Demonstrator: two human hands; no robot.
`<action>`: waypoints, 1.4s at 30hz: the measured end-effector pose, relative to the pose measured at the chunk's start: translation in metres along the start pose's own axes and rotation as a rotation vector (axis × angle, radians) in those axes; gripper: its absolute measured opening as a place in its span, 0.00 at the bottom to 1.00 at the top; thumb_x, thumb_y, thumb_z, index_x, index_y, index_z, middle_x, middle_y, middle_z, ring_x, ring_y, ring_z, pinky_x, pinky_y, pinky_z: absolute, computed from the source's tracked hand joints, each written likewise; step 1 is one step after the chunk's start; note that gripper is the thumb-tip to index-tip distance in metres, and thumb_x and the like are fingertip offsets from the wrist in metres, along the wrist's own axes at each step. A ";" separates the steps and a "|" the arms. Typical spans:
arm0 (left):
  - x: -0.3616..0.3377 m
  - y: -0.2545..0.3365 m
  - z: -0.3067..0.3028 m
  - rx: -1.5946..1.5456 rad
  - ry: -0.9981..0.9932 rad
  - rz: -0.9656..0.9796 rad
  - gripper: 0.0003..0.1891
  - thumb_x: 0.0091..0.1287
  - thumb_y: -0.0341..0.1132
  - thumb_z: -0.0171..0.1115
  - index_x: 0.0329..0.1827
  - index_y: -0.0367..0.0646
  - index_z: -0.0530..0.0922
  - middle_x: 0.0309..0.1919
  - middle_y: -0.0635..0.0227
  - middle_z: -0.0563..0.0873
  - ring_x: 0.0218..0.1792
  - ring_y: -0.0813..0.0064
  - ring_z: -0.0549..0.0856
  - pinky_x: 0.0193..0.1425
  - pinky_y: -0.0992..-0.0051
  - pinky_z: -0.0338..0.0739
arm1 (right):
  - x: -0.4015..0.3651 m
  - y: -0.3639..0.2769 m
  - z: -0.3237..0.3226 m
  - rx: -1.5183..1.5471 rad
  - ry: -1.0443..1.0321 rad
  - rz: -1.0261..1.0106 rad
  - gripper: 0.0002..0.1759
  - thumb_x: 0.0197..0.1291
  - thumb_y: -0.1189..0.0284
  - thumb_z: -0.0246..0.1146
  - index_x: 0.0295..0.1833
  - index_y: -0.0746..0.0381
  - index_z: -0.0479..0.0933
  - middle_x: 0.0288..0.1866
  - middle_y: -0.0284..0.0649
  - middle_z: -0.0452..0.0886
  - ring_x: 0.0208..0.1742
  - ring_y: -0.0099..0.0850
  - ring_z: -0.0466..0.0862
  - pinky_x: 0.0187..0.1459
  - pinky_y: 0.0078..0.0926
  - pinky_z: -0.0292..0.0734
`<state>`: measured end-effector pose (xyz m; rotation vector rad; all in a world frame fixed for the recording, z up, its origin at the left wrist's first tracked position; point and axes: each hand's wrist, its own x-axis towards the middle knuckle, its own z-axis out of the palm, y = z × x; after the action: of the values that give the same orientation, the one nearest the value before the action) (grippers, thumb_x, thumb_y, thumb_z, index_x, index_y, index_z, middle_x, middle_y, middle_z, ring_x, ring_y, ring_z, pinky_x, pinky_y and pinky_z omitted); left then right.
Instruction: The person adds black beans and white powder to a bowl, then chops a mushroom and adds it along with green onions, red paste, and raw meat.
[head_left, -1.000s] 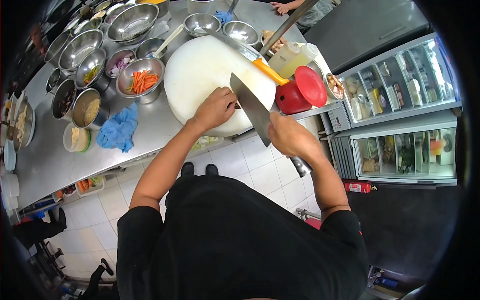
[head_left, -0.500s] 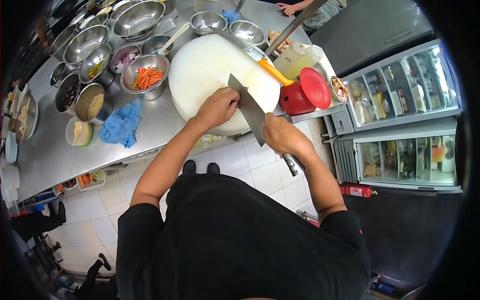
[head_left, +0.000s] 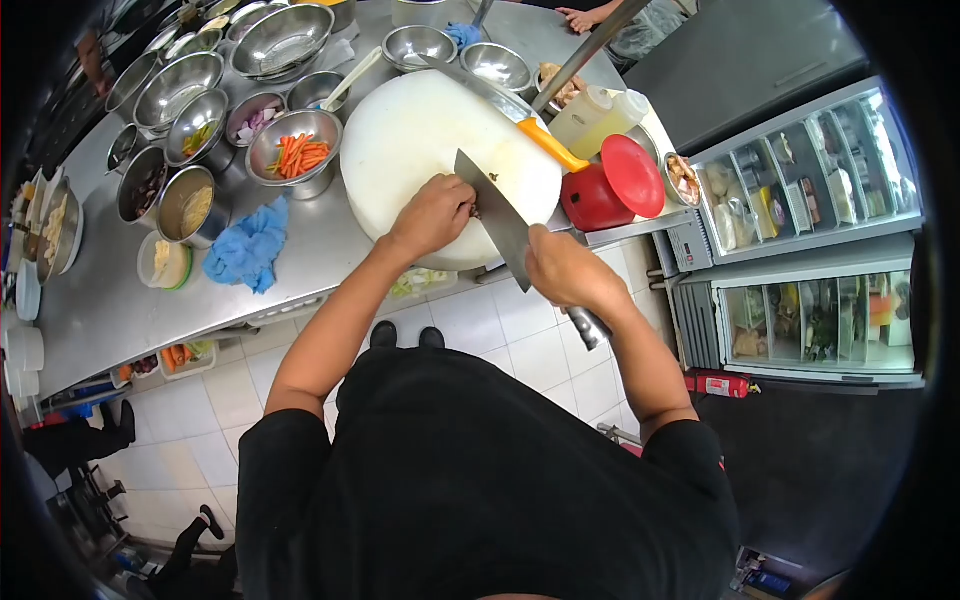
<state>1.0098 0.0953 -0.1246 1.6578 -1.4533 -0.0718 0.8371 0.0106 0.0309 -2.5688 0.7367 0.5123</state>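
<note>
My right hand (head_left: 570,268) is closed around a large cleaver (head_left: 498,220), its wide blade slanting up and left over the round white cutting board (head_left: 420,115). Against the blade's left side, my left hand (head_left: 436,214) rests on the board with fingers curled together. Small brown bits show between its fingertips and the blade; what the fingers hold is mostly hidden. A tiny dark scrap lies on the board to the right of the blade. Along the board's upper right edge lies a second knife with a yellow handle (head_left: 553,146).
Left of the board stand metal bowls, one with carrot strips (head_left: 302,156), and a blue cloth (head_left: 246,246). A red container (head_left: 598,196) and squeeze bottles (head_left: 620,118) are at the right, beside a glass-topped fridge (head_left: 810,180). Another person's hand (head_left: 578,20) is at the far edge.
The view has shifted slightly, so the bowls and board appear a little further right. Both hands and the cleaver hold nearly the same pose.
</note>
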 end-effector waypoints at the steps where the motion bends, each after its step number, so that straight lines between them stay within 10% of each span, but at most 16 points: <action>1: -0.001 0.002 0.001 -0.003 -0.004 0.003 0.04 0.60 0.26 0.58 0.35 0.37 0.78 0.33 0.58 0.78 0.39 0.57 0.77 0.46 0.65 0.73 | -0.003 -0.005 -0.008 0.044 -0.043 0.028 0.14 0.62 0.73 0.46 0.38 0.77 0.67 0.27 0.65 0.78 0.31 0.57 0.82 0.39 0.51 0.75; 33: -0.007 -0.004 -0.015 0.030 -0.027 -0.061 0.02 0.58 0.26 0.59 0.32 0.37 0.78 0.30 0.57 0.79 0.38 0.57 0.77 0.44 0.65 0.73 | -0.003 -0.004 0.002 -0.023 0.000 -0.055 0.14 0.63 0.73 0.45 0.38 0.77 0.67 0.28 0.67 0.78 0.29 0.58 0.81 0.38 0.51 0.76; 38: -0.009 -0.004 -0.014 0.048 -0.006 -0.051 0.02 0.58 0.26 0.58 0.30 0.37 0.77 0.31 0.58 0.78 0.38 0.57 0.76 0.45 0.64 0.72 | -0.007 0.000 -0.005 -0.011 -0.018 -0.082 0.13 0.66 0.71 0.46 0.37 0.73 0.66 0.19 0.54 0.75 0.15 0.43 0.79 0.25 0.42 0.76; 42: -0.010 -0.004 -0.016 0.055 -0.036 -0.068 0.01 0.58 0.25 0.57 0.30 0.37 0.77 0.30 0.58 0.78 0.37 0.57 0.76 0.45 0.64 0.72 | -0.002 -0.008 0.003 -0.037 -0.004 -0.057 0.14 0.63 0.72 0.45 0.37 0.75 0.68 0.26 0.64 0.78 0.27 0.52 0.83 0.35 0.47 0.77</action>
<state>1.0183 0.1125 -0.1228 1.7588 -1.4371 -0.1014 0.8392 0.0187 0.0314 -2.6144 0.6556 0.5177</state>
